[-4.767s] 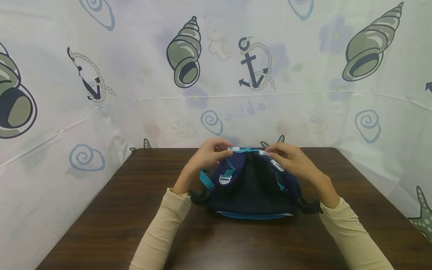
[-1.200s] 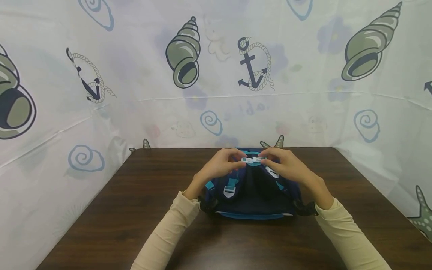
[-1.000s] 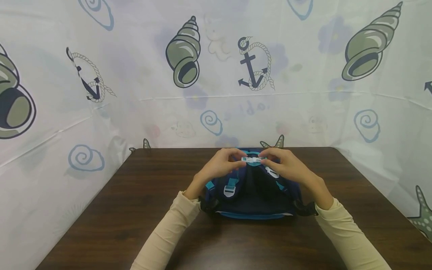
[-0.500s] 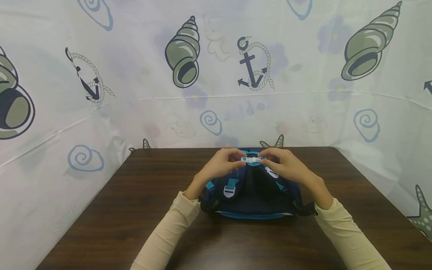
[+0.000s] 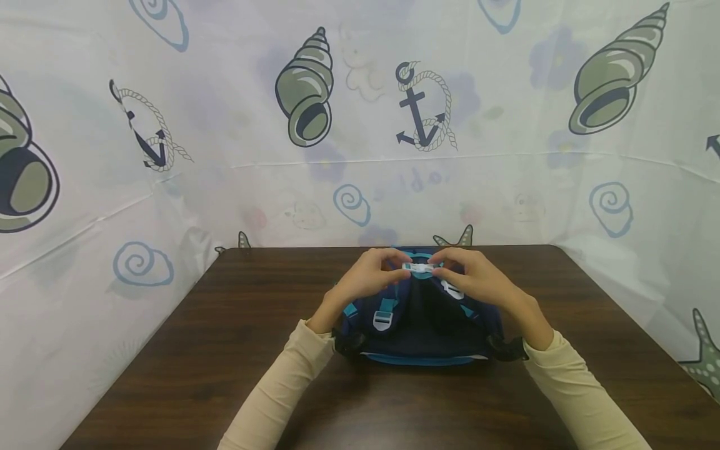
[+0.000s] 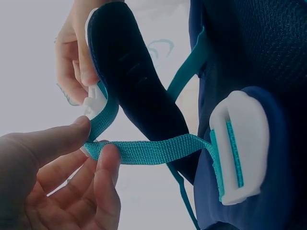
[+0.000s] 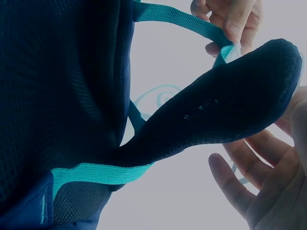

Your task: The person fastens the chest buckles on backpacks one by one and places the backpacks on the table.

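Note:
A navy backpack (image 5: pixel 444 340) sits on the table, its black mesh back and padded shoulder straps facing me. Above it, both hands meet at a white strap buckle (image 5: pixel 419 267). My left hand (image 5: pixel 365 275) pinches the buckle's left end between thumb and fingers. The left wrist view shows teal webbing (image 6: pixel 153 151) running from those fingers to a white slide adjuster (image 6: pixel 247 143). My right hand (image 5: pixel 478 275) pinches the buckle's right end. In the right wrist view, a padded shoulder strap (image 7: pixel 230 100) hides that hand's fingertips and most of the buckle.
The brown wooden table (image 5: pixel 236 350) extends on all sides of the backpack. Behind and beside it hangs a pale curtain (image 5: pixel 360 112) printed with shells and anchors. A black band (image 5: pixel 509 348) shows by the right wrist, against the backpack's side.
Several seconds ago the hands held two separate white buckle pieces at the backpack's top. They came together nearer me, the pieces meeting end to end. Lately the right hand edged slightly left.

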